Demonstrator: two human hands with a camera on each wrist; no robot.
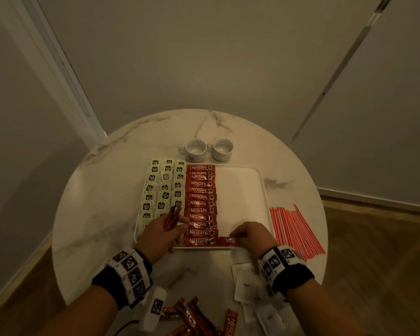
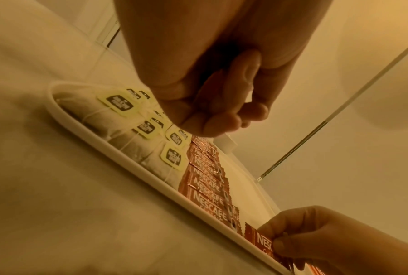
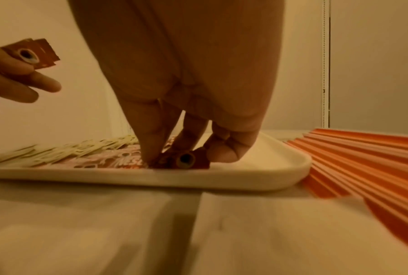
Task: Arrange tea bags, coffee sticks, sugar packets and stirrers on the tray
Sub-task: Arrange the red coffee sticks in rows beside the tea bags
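On the tray (image 1: pixel 261 187), I see tea bags (image 1: pixel 164 187) filling the left edge, with a coffee-stick column (image 1: pixel 200 204) beside them. My left hand (image 1: pixel 161 235) clamps spare sticks (image 1: pixel 171 218) above the near-left corner. My right hand (image 1: pixel 250 236) pinches one stick (image 1: pixel 229 240) at the tray's near edge.

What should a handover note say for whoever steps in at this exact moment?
Left hand: holds spare coffee sticks above the tray.
Right hand: pinches one coffee stick at the tray's near edge, starting a second column.
Done: tea bags fill the tray's left part; one column of coffee sticks lies beside them.
Left: loose coffee sticks and white packets, apparently the sugar, at the table's near edge; stirrers on the table right of the tray. The tray's right part is bare.
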